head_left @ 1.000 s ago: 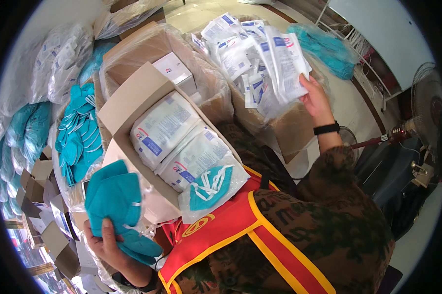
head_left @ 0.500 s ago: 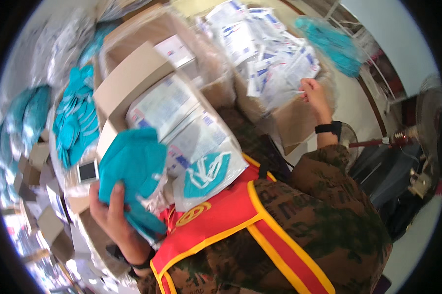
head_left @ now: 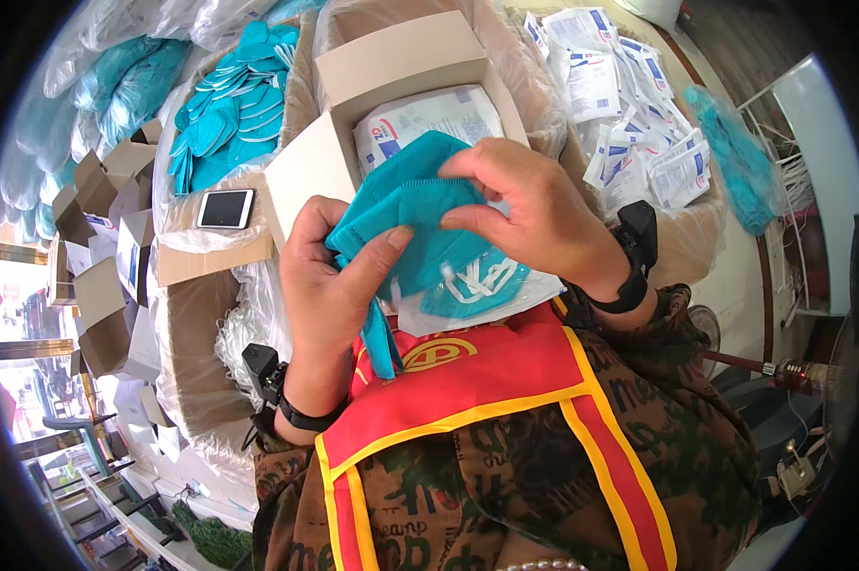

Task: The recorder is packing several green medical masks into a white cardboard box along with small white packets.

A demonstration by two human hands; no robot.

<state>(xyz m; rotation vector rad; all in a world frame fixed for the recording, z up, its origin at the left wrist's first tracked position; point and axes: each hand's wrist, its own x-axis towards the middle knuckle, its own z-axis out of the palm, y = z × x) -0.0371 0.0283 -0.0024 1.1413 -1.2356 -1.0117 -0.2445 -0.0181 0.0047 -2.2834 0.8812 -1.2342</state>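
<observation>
Open carton behind the masks, phone left, loose packets right.

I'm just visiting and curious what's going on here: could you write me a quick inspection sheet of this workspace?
Surface: hidden under boxes and plastic bags.
Job's things: stack of teal masks held above an open white carton holding sealed packets.
Clutter: loose teal masks, pile of white packets, phone, folded small cartons.
Grips: left hand and right hand both grip the mask stack.
Cables: nothing seen.
Surroundings: fan at the right.
</observation>
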